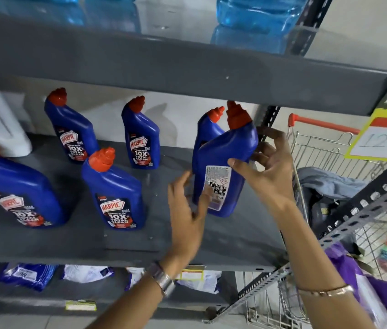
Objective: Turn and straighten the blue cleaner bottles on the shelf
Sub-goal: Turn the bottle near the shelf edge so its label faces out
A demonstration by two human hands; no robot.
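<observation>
Several blue cleaner bottles with red caps stand on the grey shelf (126,243). Three of them (72,136) (143,141) (116,195) show their front labels; another (19,193) is at the far left. At the right, one bottle (221,172) shows its white back label and leans a little. My right hand (268,172) grips its upper right side, thumb on the front. My left hand (187,210) touches its lower left edge with spread fingers. One more bottle (208,129) stands behind it, mostly hidden.
A white jug (0,124) stands at the back left. The upper shelf edge (187,67) hangs low over the bottle caps. A wire shopping cart (330,157) with an orange handle sits right of the perforated shelf post (268,119). A yellow price sign (384,138) hangs at right.
</observation>
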